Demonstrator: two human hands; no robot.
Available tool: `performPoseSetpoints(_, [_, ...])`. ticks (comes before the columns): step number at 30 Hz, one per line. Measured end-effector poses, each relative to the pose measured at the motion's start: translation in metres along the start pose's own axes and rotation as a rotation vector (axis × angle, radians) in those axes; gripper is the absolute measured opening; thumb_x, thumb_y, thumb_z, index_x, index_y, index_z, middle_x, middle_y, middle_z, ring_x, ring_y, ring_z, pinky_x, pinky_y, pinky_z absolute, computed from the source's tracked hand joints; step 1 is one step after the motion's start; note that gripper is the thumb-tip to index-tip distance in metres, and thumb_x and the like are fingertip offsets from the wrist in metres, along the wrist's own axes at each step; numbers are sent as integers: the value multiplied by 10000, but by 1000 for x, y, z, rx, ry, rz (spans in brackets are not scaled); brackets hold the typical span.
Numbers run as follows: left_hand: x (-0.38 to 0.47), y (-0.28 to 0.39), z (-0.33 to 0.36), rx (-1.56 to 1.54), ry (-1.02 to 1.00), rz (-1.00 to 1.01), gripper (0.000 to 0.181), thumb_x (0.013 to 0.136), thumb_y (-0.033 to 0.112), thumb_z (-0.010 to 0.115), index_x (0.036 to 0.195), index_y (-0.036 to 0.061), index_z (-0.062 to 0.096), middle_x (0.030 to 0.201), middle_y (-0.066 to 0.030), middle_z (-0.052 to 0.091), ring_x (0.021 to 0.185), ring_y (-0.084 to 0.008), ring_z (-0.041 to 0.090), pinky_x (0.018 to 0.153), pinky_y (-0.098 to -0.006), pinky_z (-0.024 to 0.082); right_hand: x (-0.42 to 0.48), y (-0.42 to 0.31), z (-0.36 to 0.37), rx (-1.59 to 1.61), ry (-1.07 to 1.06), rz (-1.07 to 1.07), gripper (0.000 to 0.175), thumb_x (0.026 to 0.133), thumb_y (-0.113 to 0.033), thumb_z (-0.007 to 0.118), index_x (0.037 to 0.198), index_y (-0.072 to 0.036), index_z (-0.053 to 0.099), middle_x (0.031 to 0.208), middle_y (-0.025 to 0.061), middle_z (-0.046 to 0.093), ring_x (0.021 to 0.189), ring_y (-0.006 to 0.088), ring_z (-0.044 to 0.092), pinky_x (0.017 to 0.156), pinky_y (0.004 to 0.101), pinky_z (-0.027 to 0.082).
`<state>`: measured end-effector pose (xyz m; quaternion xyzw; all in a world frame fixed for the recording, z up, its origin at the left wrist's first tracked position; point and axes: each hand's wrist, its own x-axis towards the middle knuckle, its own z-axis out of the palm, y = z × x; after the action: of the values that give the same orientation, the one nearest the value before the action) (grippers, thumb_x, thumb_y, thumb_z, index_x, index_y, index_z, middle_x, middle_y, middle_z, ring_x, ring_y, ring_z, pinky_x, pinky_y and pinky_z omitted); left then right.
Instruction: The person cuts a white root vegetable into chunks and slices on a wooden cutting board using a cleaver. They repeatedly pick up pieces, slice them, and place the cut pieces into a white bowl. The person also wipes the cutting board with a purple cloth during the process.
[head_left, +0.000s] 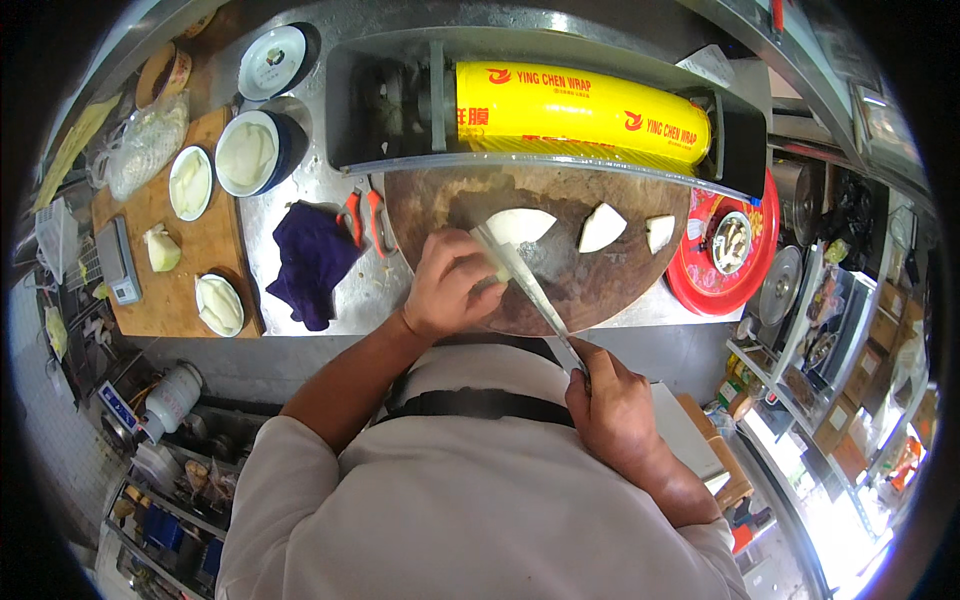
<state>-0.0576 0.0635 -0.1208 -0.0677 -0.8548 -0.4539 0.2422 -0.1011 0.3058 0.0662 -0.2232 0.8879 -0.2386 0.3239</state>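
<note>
My right hand (611, 401) grips the handle of a long-bladed knife (536, 289), its blade slanting up and left over a round wooden chopping board (525, 180). Close against the blade, my left hand (454, 285) has its fingers curled around a small pale vegetable piece (501, 276), mostly hidden by fingers and blade. Just beyond the blade's tip lies a large white vegetable slice (521, 223). Farther right on the board are a white wedge (602, 228) and a smaller white piece (660, 233).
A yellow cling-film roll (581, 109) in its dispenser stands behind the board. Orange-handled scissors (379, 221) and a dark purple cloth (311, 262) lie left. Bowls, a digital scale (118, 259) and a peeled vegetable chunk (161, 249) are farther left. A red tray (701, 289) sits right.
</note>
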Motion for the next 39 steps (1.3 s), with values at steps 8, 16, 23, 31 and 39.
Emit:
performPoseSetpoints(8, [-4, -4, 2, -7, 11, 10, 361, 746, 118, 877, 1069, 74, 724, 1171, -132, 594, 1090, -391, 598, 936, -489, 532, -13, -3, 0, -83, 48, 3, 408, 920, -59, 685, 1324, -56, 622, 968, 157, 732, 788, 387, 731, 698, 494, 603])
performPoseSetpoints(16, [-5, -6, 4, 3, 11, -12, 287, 750, 135, 882, 980, 79, 719, 1093, -116, 565, 1046, -354, 595, 906, -471, 513, -19, -5, -3, -154, -18, 13, 406, 924, -66, 687, 1324, -57, 614, 989, 162, 723, 782, 375, 733, 681, 483, 605])
performPoseSetpoints(23, [-2, -4, 1, 16, -12, -6, 288, 730, 111, 871, 966, 67, 712, 1097, -120, 570, 1058, -358, 602, 903, -458, 517, -20, -7, 0, -176, 15, -20, 380, 919, -67, 697, 1291, -55, 622, 959, 153, 717, 762, 369, 732, 659, 471, 603])
performPoseSetpoints(31, [-1, -2, 1, 24, -7, -16, 360, 676, 101, 862, 1008, 77, 726, 1120, -126, 588, 1064, -372, 618, 900, -469, 531, -7, -4, 13, -170, 40, -18, 321, 907, -69, 699, 1223, -40, 645, 947, 153, 734, 739, 368, 731, 654, 477, 606])
performPoseSetpoints(39, [0, 0, 0, 55, -6, -39, 439, 638, 102, 861, 1067, 87, 770, 1129, -112, 632, 1022, -363, 644, 886, -460, 557, 8, -9, 15, -173, -26, 17, 313, 960, -63, 650, 1266, 0, 629, 1028, 222, 745, 888, 429, 734, 791, 523, 596])
